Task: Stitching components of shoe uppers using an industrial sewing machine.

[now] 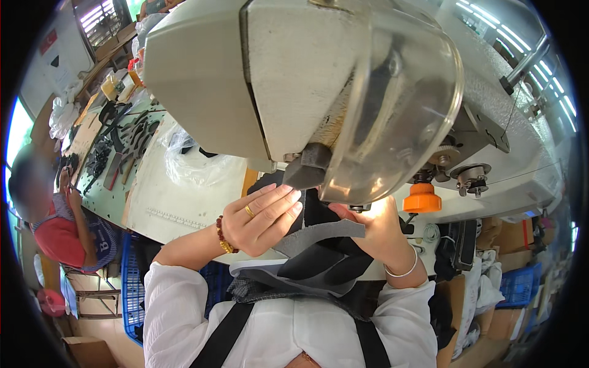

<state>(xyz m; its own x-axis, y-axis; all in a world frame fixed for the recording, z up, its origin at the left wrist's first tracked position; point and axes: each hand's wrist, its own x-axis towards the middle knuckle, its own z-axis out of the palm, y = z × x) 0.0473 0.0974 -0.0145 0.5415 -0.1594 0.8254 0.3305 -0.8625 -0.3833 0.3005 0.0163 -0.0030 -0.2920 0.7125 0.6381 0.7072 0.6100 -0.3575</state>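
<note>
A large sewing machine head hangs over both hands and covers part of the work. Below its needle area lies a black and grey fabric piece, with layered strips draping toward my lap. On its left side, my left hand has its fingers together and slightly bent at the fabric edge; the thumb is hidden. Just above those fingertips is a dark grey foam-like piece at the machine. My right hand grips the fabric from the right, thumb showing, fingertips partly hidden behind the clear guard.
An orange knob and thread tensioners sit on the machine's right. Clear plastic wrap and a ruler lie on the left table. A co-worker sits farther left near dark cut pieces. Blue baskets stand below.
</note>
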